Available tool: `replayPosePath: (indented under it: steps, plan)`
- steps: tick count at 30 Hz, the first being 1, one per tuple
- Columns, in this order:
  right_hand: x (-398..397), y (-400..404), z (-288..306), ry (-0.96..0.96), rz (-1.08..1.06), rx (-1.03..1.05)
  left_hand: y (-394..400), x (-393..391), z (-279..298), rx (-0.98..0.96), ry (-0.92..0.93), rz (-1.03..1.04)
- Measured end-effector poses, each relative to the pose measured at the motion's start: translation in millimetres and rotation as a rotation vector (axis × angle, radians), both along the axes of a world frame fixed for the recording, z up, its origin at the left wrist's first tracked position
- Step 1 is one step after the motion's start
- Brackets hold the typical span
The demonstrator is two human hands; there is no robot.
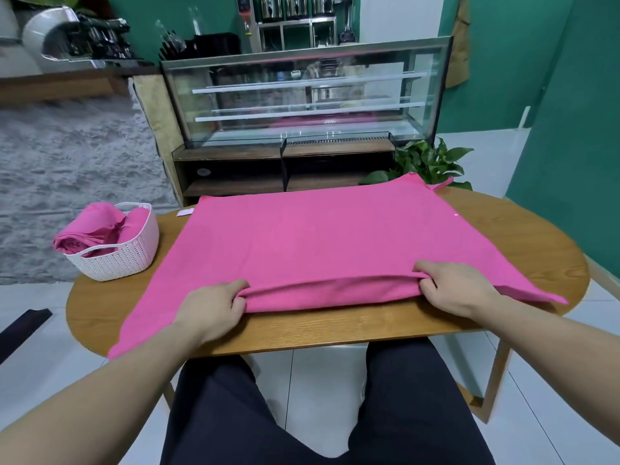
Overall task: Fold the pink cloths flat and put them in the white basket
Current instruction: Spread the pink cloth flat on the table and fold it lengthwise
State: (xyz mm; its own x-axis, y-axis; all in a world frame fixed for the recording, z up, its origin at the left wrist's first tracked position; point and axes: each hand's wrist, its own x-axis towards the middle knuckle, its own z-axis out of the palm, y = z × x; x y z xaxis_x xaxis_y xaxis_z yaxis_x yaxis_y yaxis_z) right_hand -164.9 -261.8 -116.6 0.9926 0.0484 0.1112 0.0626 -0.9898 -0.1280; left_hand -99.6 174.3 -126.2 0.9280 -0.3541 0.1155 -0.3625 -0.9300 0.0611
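Note:
A large pink cloth (322, 239) lies spread over the wooden table (523, 236), its corners hanging past the near left and right edges. My left hand (214, 307) pinches the cloth's near edge on the left. My right hand (453, 286) pinches the same edge on the right, and the edge is lifted and curled between them. At the table's far left stands the white basket (131, 256), and rolled pink cloths (90, 229) stick out over its rim.
A glass display case (302, 95) on a wooden stand sits behind the table, with a green plant (429, 162) at its right. A grey rug (67, 169) covers the floor at left. My legs in dark trousers are under the table's near edge.

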Motion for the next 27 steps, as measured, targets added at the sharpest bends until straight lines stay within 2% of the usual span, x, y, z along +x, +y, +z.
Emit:
replayPosePath:
  steps: [2,6,9,11,13,16,18,22,27]
  plan:
    - [-6.7,-5.7,4.2,0.059,0.066,-0.011,1.8,-7.5,2.7,0.035,0.056,-0.062]
    - [-7.9,-7.8,9.9,0.225,0.104,-0.244,4.8,-3.5,3.8,0.161,0.09,-0.017]
    - [0.0,-9.4,14.2,0.147,0.068,-0.268,4.7,-0.9,8.1,0.12,0.038,-0.044]
    - [3.3,-12.8,15.2,0.128,0.063,-0.218,5.8,-3.6,9.2,-0.04,0.09,-0.048]
    - [5.1,-13.4,16.0,0.096,0.055,-0.061,6.0,-7.1,13.4,-0.167,0.106,0.003]
    - [5.9,-8.2,20.8,0.137,-0.069,0.217,6.1,-7.6,18.8,-0.188,0.073,0.052]
    - [3.9,-5.9,25.2,0.19,-0.123,0.246,4.7,-8.1,21.8,-0.195,0.101,0.049]
    - [2.7,-7.2,35.6,0.288,-0.134,0.179,5.6,-8.7,30.7,-0.276,0.266,0.032]
    - [-5.6,-9.5,57.8,0.518,-0.07,0.139,6.6,-16.3,48.1,-0.344,0.596,-0.012]
